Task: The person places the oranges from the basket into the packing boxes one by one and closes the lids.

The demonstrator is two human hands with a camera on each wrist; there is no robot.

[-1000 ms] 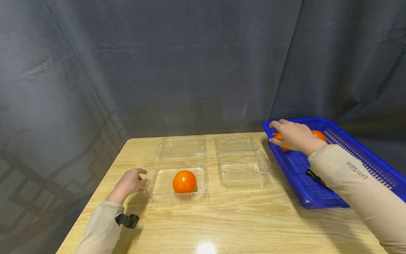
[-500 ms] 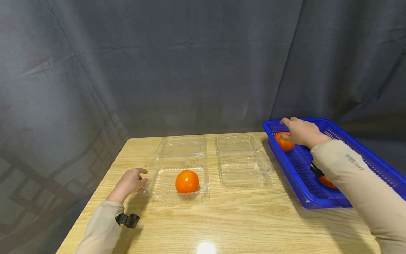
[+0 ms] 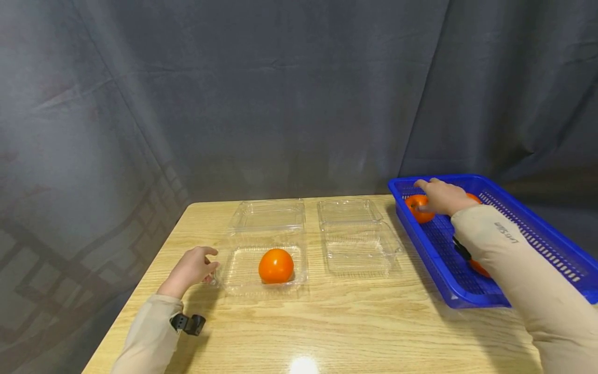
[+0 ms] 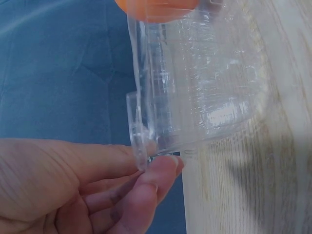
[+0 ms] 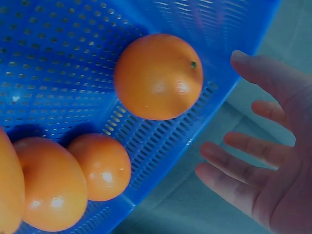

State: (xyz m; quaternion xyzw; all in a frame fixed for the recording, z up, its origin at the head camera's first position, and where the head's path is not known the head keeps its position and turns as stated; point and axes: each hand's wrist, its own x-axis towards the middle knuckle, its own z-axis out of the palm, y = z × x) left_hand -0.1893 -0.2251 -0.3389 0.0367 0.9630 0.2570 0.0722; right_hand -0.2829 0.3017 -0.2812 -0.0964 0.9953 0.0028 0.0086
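My left hand (image 3: 189, 271) pinches the left front corner of an opened clear plastic clamshell container (image 4: 214, 85) between thumb and fingers. A single orange (image 3: 276, 266) sits in the container's near half, toward the right. Over the far left part of a blue plastic basket (image 3: 426, 255) hovers my right hand (image 3: 445, 198), its fingers spread and holding nothing. Nearest to that hand is an orange (image 5: 158, 78) with a small green stem mark, lying in the basket's corner; the right wrist view shows a gap between them. Several more oranges (image 5: 48, 183) lie together in the basket.
Right of the first container stands a second opened clear container (image 3: 357, 241), between it and the basket. Both stand on a light wooden table (image 3: 364, 327). A dark grey curtain (image 3: 289, 104) hangs behind the table's back edge.
My right hand has shifted right, uncovering the orange in the basket's far left corner. The orange in the container has rolled slightly right. My left hand stays where it was.
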